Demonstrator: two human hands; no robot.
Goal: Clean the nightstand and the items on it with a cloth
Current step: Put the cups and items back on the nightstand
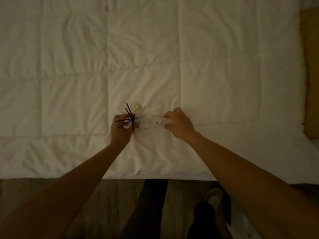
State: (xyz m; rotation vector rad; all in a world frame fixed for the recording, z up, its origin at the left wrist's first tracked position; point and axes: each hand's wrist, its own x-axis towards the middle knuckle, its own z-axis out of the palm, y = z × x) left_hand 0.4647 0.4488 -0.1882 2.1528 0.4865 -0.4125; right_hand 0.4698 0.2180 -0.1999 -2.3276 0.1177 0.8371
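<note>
My left hand (121,130) grips a small reed diffuser (133,119) with several black sticks fanning out of its neck, standing on the white quilted bed cover (146,57). Just beyond it sits a small white round item (136,107), touching or nearly touching the diffuser. My right hand (179,124) pinches a pale rectangular card-like box (160,121) with dark marks on it, low over the bed cover. No cloth and no nightstand appear in the view.
The bed edge (155,177) runs across the lower part of the frame, with dark wooden floor (103,204) below it. A leg and a pale shoe (213,195) stand on the floor. A mustard-coloured cushion (310,71) lies at the far right.
</note>
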